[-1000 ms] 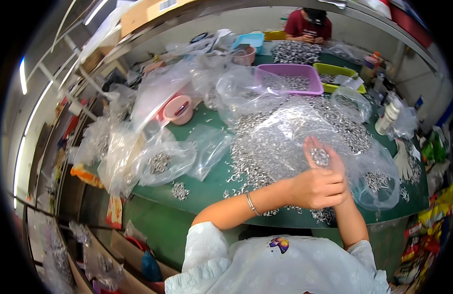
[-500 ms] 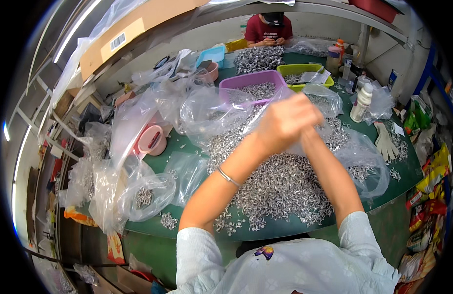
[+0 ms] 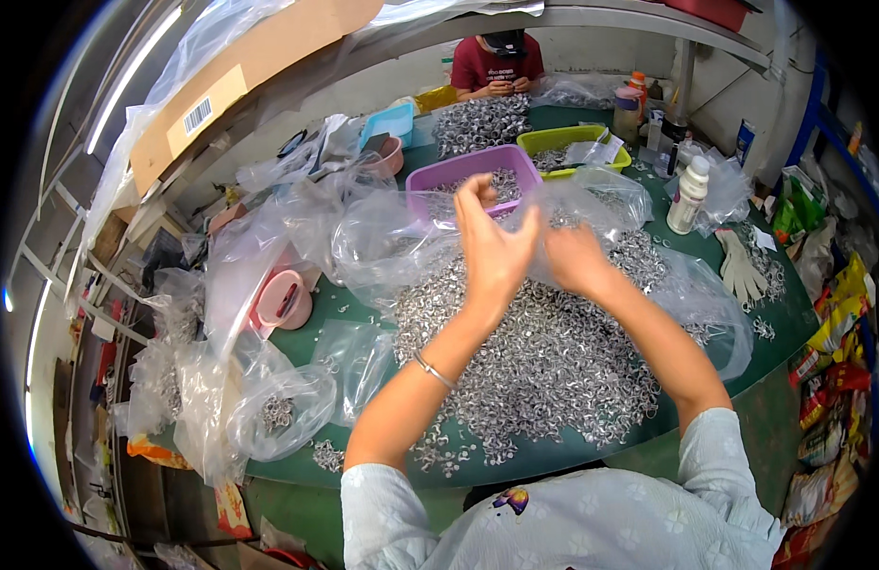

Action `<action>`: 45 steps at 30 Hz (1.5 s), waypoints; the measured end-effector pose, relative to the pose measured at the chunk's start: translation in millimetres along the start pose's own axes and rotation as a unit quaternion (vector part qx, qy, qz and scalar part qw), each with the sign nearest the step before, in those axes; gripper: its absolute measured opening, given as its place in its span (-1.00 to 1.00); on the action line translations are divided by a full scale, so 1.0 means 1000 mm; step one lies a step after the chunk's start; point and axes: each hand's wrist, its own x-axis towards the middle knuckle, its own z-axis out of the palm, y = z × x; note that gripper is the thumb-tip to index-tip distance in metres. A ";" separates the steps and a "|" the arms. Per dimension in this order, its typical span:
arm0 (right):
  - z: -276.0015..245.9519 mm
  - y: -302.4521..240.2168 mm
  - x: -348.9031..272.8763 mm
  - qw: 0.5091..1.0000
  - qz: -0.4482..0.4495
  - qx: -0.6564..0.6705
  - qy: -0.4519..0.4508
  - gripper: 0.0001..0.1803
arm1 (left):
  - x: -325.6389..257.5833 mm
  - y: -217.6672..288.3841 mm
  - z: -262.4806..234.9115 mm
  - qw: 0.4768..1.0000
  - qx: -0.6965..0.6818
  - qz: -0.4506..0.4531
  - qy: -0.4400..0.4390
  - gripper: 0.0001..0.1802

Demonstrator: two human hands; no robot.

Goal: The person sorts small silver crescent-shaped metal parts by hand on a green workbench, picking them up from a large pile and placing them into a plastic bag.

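Note:
My left hand (image 3: 496,249) is raised over the far part of a big heap of small silvery curved metal pieces (image 3: 544,370). Its fingers are spread and nothing shows between them. Beside it, my right hand (image 3: 574,258) has its fingers curled in, and what they hold is hidden. Thin film of a clear plastic bag (image 3: 596,198) lies right behind the right hand; whether the fingers grip it cannot be seen. Just beyond my hands stands a purple basin (image 3: 430,178) with more of the metal pieces in it.
A green basin (image 3: 592,130), a white bottle (image 3: 687,198) and a pale glove (image 3: 741,271) lie toward the right. Left are a pink cup (image 3: 286,302) and several clear bags (image 3: 278,389). Across the table a person (image 3: 496,68) works beside another metal heap (image 3: 477,123).
My hands were together, blurred, above the heap; now they are apart. The left has opened its fingers and the right has come lower. The whole view has shifted slightly.

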 end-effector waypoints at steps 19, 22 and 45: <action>0.039 0.054 -0.025 0.833 0.070 0.400 0.377 -0.67 | -0.067 -0.032 0.006 0.745 -0.492 -0.446 0.056 -0.72; 0.031 0.069 -0.017 0.737 0.116 0.644 0.172 -0.72 | -0.047 -0.056 -0.001 0.647 -0.598 -0.468 0.066 -0.78; 0.023 0.108 0.092 0.276 0.101 0.954 0.053 -0.84 | 0.096 -0.092 0.019 0.802 -0.458 -0.383 -0.022 -0.54</action>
